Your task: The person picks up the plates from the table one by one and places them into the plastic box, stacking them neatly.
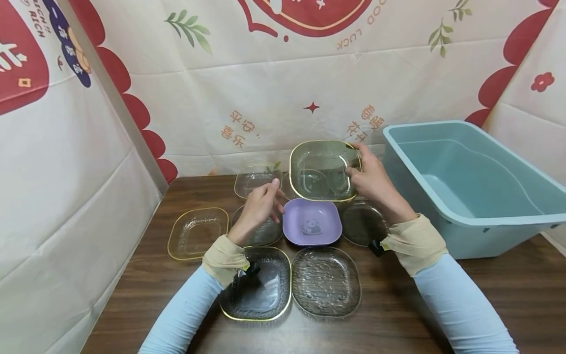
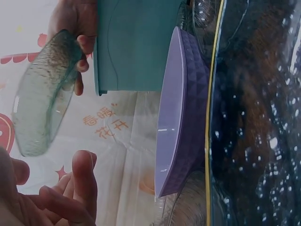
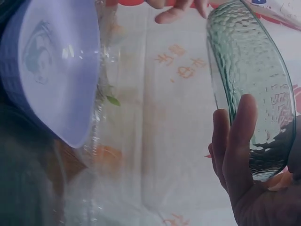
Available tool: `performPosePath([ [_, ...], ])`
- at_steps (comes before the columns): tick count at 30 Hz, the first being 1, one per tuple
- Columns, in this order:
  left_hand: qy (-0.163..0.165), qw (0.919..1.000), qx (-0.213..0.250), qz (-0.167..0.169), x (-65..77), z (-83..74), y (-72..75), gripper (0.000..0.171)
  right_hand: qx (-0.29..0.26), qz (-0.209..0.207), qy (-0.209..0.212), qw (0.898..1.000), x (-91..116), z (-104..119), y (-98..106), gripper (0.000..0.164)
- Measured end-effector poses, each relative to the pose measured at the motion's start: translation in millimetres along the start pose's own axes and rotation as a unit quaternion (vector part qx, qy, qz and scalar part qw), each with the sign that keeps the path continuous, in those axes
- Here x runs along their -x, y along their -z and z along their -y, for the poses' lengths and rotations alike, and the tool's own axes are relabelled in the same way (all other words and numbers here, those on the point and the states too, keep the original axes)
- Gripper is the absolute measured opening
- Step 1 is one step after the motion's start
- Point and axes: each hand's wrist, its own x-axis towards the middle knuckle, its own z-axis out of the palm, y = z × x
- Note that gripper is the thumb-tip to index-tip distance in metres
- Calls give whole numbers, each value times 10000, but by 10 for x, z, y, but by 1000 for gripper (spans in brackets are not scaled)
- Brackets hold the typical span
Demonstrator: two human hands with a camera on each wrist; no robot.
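My right hand grips one side of a clear greenish dish with a gold rim, thumb on the inner face. The dish is raised and tilted above the back of the table; its textured underside shows in the right wrist view. A square purple dish with a panda print sits below it. My left hand hovers just left of the purple dish, fingers loosely bent and holding nothing. Beneath it a dark clear plate is partly hidden. In the left wrist view, the left fingers are apart from the raised dish.
A large teal tub stands at the right. Around the purple dish lie a gold-rimmed clear plate, a dark gold-rimmed dish, a ribbed smoky plate and several other clear plates on the wooden table. A printed cloth hangs behind.
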Motion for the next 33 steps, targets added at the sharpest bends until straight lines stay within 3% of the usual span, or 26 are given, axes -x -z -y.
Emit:
performPosePath([
  [5,-2,9997,68,231,-5,-9,-13,64,144,-29,-18,9999,-21,127,173,66],
  [12,53,9997,156,186,16,-29,-8,60,-332,-99,-107,9993,-43,312,520,69],
  [16,26,9997,97,223,8,-40,-10,61,-256,-196,-187,9993,-49,336,753,68],
  [23,23,9997,77,239,0,-34,-22,60,-37,-322,-292,9990,-81,237,1141,62],
  [33,37,9994,-80,323,9,-9,-23,59,-99,-117,-536,9984,-117,5,1651,54],
])
